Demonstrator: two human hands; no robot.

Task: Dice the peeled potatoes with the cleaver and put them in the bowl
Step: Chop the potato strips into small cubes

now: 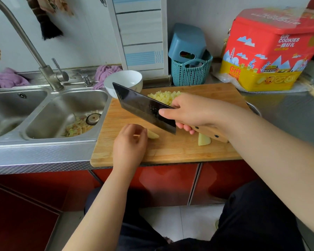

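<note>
Beside the sink my cutting board (170, 151) carries a diced pile (163, 97) behind the cleaver (141, 107) my right hand (192, 111) grips, the bowl (123, 82) beyond, while my left hand (130, 144) pinches a potato wedge (153, 135) (wet and firm, likely slippery), another piece (204, 141) lying under the handle.

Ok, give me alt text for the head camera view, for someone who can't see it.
A right hand holds a cleaver raised over a wooden cutting board, while the left hand holds a potato piece. Diced potato is piled near a white bowl; a sink sits left.
</note>
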